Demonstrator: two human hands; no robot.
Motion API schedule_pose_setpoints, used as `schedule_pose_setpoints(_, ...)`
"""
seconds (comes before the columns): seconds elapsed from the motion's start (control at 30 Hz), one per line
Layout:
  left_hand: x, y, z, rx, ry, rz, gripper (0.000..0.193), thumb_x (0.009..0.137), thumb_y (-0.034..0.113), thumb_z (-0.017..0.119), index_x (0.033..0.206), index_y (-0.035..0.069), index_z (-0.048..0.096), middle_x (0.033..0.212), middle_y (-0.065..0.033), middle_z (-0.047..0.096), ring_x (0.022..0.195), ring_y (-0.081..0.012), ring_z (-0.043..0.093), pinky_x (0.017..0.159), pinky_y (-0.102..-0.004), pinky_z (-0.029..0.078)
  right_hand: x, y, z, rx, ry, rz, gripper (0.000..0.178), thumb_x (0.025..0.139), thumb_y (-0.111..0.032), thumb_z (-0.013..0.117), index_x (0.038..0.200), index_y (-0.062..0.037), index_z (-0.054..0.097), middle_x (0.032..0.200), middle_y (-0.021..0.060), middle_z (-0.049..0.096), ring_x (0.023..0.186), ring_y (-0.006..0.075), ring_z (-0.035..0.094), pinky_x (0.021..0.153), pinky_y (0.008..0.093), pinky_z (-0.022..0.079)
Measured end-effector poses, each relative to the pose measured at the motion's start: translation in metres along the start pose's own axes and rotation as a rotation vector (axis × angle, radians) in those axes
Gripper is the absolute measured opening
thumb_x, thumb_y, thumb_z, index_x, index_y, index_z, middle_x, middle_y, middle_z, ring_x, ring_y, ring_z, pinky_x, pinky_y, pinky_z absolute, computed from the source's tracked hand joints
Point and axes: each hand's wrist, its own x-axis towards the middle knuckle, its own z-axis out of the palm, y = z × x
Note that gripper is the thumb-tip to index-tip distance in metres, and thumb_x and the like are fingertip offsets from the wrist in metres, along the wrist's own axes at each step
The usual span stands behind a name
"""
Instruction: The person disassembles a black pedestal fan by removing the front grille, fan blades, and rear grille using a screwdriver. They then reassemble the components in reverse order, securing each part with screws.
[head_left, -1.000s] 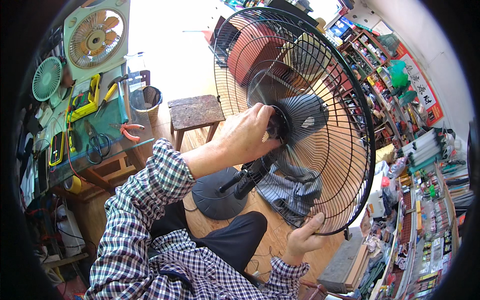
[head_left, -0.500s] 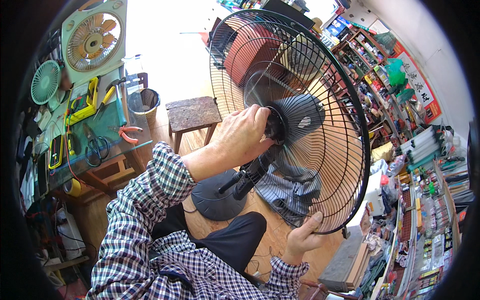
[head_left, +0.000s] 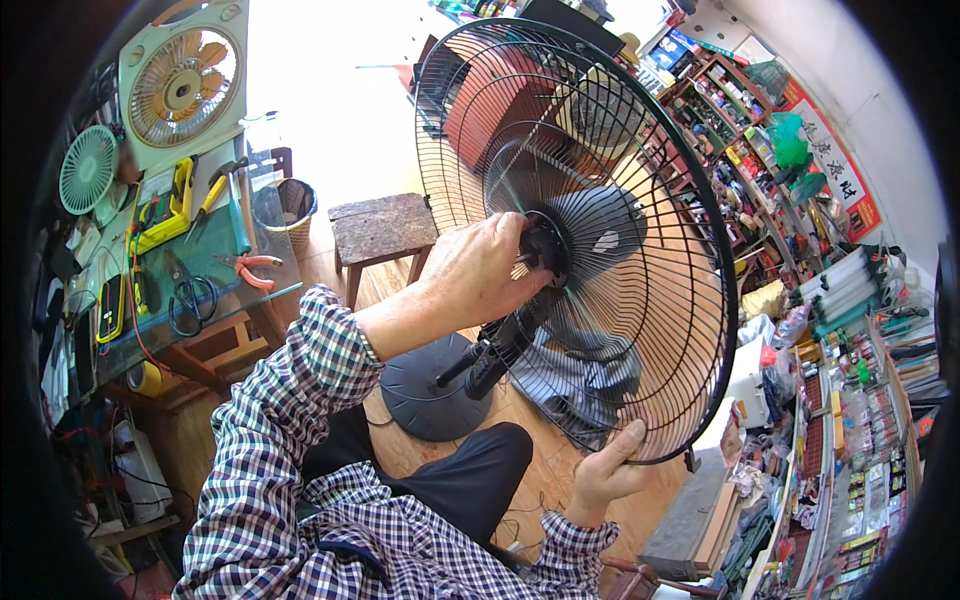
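Observation:
A black stand fan rises in front of me, its wire guard (head_left: 690,300) tilted and its dark blades (head_left: 600,215) showing through the wires. My left hand (head_left: 480,268) reaches to the guard's middle, fingers and thumb closed round a black knob-like part (head_left: 545,250) there. What lies behind those fingers is hidden. Low on the guard's rim, my right hand (head_left: 612,470) grips the edge, thumb on the near side and fingertips behind the wires. Below, the fan's round black base (head_left: 430,405) stands on the wooden floor beside my bent leg.
At left, a glass-topped table (head_left: 225,290) carries pliers (head_left: 250,268), scissors (head_left: 190,300), a yellow-framed case (head_left: 170,210) and other fans. A wooden stool (head_left: 383,230) stands behind my left hand. Dark cloth (head_left: 575,380) lies beyond the guard. Crowded shelves (head_left: 850,420) line the right.
My left hand has shifted slightly on the black central part, its thumb now lying further right across it. The right hand keeps its hold on the rim.

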Motion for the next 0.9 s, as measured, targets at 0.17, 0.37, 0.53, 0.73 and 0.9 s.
schedule_pose_setpoints(0.17,0.01,-0.005,-0.012,-0.006,-0.308,-0.236,0.074,0.103,0.058,0.067,0.131,-0.01,0.059,0.114,-0.0283,0.073,0.094,-0.0413,0.076,0.083,-0.0511,0.06,0.006,-0.007,0.007,-0.025,0.063,-0.079,0.035,0.114,-0.013,0.051,0.119,0.0179,0.066,0.107,0.0243,0.076,0.089,0.0301,0.074,0.079,0.0365,0.059)
schedule_pose_setpoints(0.37,0.0,-0.001,0.002,0.024,0.0,-0.034,0.079,0.09,0.048,0.086,0.134,-0.01,0.057,0.11,-0.0259,0.074,0.095,-0.0393,0.077,0.081,-0.0481,0.061,0.003,-0.005,0.005,-0.026,0.032,-0.042,0.034,0.114,-0.012,0.051,0.119,0.0176,0.067,0.107,0.0256,0.076,0.091,0.0306,0.075,0.079,0.0364,0.059)
schedule_pose_setpoints(0.53,0.011,-0.007,-0.01,-0.19,-0.387,-0.323,0.078,0.105,0.061,0.06,0.137,-0.009,0.057,0.103,-0.0241,0.074,0.096,-0.0368,0.076,0.086,-0.0487,0.06,0.007,-0.01,0.008,-0.013,0.057,-0.059,0.034,0.114,-0.011,0.05,0.119,0.0177,0.067,0.108,0.0249,0.077,0.093,0.0316,0.075,0.081,0.0368,0.059)
schedule_pose_setpoints(0.73,-0.002,-0.001,-0.002,-0.058,-0.027,-0.14,0.082,0.1,0.062,0.069,0.139,-0.008,0.055,0.119,-0.0247,0.071,0.111,-0.0359,0.072,0.095,-0.0454,0.058,0.0,0.001,0.003,0.012,0.006,0.012,0.034,0.114,-0.012,0.05,0.117,0.0173,0.067,0.108,0.024,0.077,0.093,0.0314,0.074,0.082,0.037,0.059)
schedule_pose_setpoints(0.9,0.006,0.003,-0.004,-0.087,-0.214,-0.281,0.082,0.092,0.056,0.08,0.138,-0.007,0.057,0.122,-0.0253,0.071,0.106,-0.0343,0.074,0.091,-0.0438,0.06,0.002,0.004,0.0,-0.003,0.002,0.01,0.034,0.114,-0.012,0.05,0.117,0.0169,0.068,0.109,0.0237,0.076,0.093,0.0308,0.074,0.082,0.0368,0.058)
